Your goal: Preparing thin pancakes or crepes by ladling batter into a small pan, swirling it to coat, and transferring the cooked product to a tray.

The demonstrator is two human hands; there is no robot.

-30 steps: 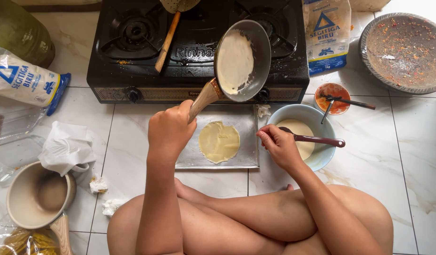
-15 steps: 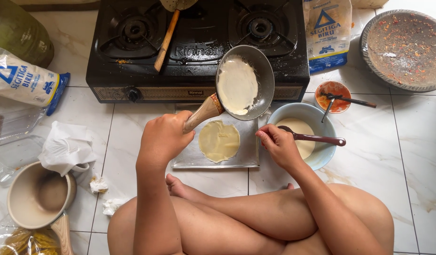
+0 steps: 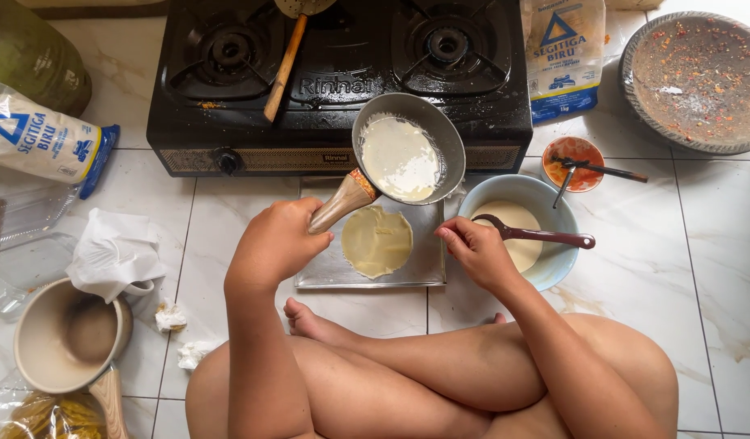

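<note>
My left hand [image 3: 276, 242] grips the wooden handle of a small grey pan [image 3: 452, 138] with a thin layer of pale batter in it. The pan is tilted and hangs above a flat metal tray [image 3: 326, 272] on the tiled floor. A thin round crepe [image 3: 377, 241] lies on that tray. My right hand [image 3: 472, 248] holds the end of a dark red ladle [image 3: 546, 236] that rests in a light blue bowl [image 3: 554, 264] of batter.
A black two-burner stove [image 3: 342, 73] stands ahead with a wooden-handled utensil [image 3: 284, 61] on it. Flour bags [image 3: 34, 138] [image 3: 563, 53], a stone grinding plate [image 3: 693, 77], a small orange sauce bowl [image 3: 576, 162], a beige pan [image 3: 62, 341] and a white cloth [image 3: 115, 252] surround me.
The pan has come off the stove toward me and down over the tray. My left hand has drawn back with it. My right hand has stayed on the ladle.
</note>
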